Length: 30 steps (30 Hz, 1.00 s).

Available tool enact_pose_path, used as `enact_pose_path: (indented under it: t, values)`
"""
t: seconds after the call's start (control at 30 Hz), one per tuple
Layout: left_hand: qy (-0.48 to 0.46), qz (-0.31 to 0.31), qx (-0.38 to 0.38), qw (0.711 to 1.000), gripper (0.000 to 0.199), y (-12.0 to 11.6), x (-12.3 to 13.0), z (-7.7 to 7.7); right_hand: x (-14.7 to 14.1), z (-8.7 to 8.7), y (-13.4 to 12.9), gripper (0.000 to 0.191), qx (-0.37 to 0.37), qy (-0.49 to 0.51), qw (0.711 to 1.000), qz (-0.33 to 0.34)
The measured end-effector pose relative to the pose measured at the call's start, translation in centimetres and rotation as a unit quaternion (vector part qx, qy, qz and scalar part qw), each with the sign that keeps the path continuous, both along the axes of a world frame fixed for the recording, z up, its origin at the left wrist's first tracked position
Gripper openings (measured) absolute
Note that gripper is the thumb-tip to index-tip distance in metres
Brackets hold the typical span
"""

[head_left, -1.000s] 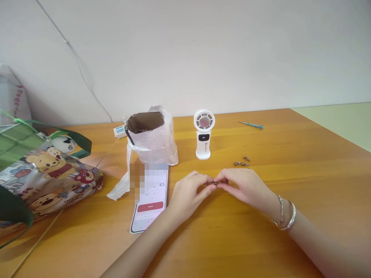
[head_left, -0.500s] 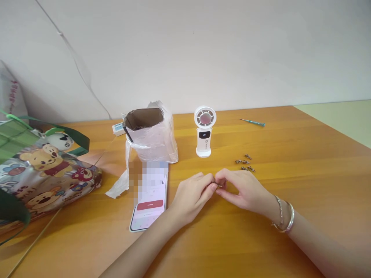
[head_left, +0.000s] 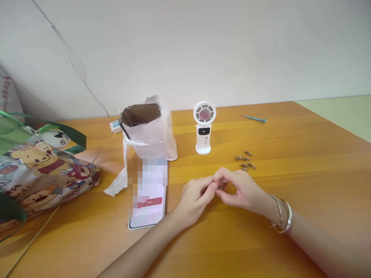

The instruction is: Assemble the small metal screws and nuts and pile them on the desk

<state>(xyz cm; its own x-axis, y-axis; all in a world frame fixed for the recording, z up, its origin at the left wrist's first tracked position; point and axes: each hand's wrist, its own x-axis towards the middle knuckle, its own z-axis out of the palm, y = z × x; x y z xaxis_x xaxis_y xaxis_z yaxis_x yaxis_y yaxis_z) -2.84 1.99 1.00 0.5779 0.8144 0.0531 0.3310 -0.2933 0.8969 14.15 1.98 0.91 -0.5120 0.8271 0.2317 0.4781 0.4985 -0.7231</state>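
Note:
My left hand (head_left: 196,200) and my right hand (head_left: 238,187) meet fingertip to fingertip over the wooden table (head_left: 232,247). Both are closed in a pinch around a small metal piece (head_left: 220,188), mostly hidden by the fingers. Several small metal parts (head_left: 246,158) lie just beyond my right hand. A bracelet and a bangle circle my right wrist. Left of my left hand lies a lit phone (head_left: 149,210), its screen partly blurred out. Behind my hands a white handheld fan (head_left: 203,129) stands upright.
An open box wrapped in white plastic (head_left: 153,141) stands behind the phone. A teal screwdriver (head_left: 255,119) lies at the back right. A cartoon-print bag (head_left: 49,173) fills the left side, with a white device (head_left: 116,126) behind the box.
The view has shifted slightly. My fingertips have drawn closer around the small metal piece, which now shows less. The objects on the table have stayed in place.

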Motion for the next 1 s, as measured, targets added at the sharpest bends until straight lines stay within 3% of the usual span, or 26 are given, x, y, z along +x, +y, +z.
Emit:
enact_pose_path:
  t: [0.2,0.57,1.0]
  values:
    - [-0.043,-0.003,-0.048,0.998,0.034,-0.2,0.2,-0.1,0.0,-0.2,0.1,0.013,-0.017,0.020,1.000,0.005]
    - [0.017,0.012,0.000,1.000,0.028,-0.4,0.1,-1.2,-0.2,-0.4,-0.1,0.018,-0.032,-0.016,0.999,0.021]
    - [-0.038,0.016,-0.034,0.999,0.023,-0.6,0.3,-1.2,0.0,-0.5,-0.1,0.018,-0.102,0.018,0.994,0.048]
